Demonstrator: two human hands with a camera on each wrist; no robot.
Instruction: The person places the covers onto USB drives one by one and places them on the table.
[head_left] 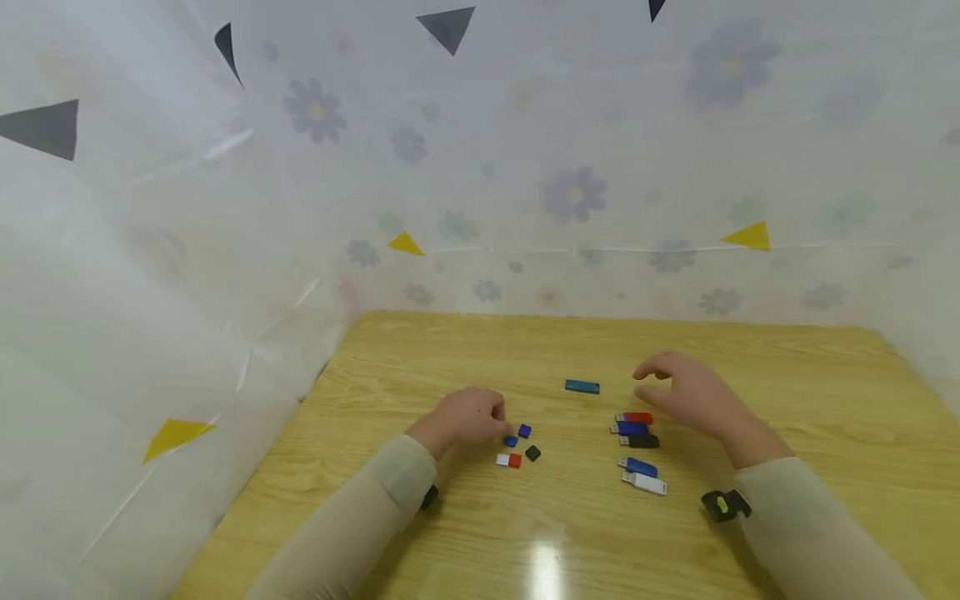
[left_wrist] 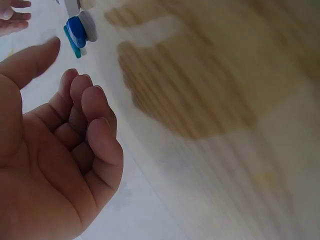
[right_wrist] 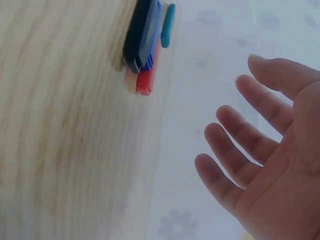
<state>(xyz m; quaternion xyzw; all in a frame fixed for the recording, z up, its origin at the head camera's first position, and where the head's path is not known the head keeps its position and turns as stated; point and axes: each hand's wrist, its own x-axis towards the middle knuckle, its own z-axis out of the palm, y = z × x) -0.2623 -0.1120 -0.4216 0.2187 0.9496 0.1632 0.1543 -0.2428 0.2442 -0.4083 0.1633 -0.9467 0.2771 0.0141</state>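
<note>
My left hand point(head_left: 471, 415) is just left of a small group of USB stick caps, its fingers loosely bent and nothing in its palm. The group has two blue caps point(head_left: 524, 431), a black cap point(head_left: 533, 452), a red cap point(head_left: 514, 460) and a white cap point(head_left: 502, 460). Above the uncapped USB sticks hovers my right hand point(head_left: 693, 395), thumb and fingers apart and holding nothing. Nearest to it lies a red USB stick point(head_left: 637, 417), then a blue USB stick point(head_left: 632, 428) and a black USB stick point(head_left: 641, 442). In the right wrist view the relaxed fingers point(right_wrist: 222, 150) touch nothing.
Closer to me lie another blue USB stick point(head_left: 639, 467) and a white USB stick point(head_left: 647, 483). A teal USB stick point(head_left: 582, 387) lies farther back, between the hands. Flowered sheeting point(head_left: 525, 167) borders the wooden table point(head_left: 465, 533) at the back and left.
</note>
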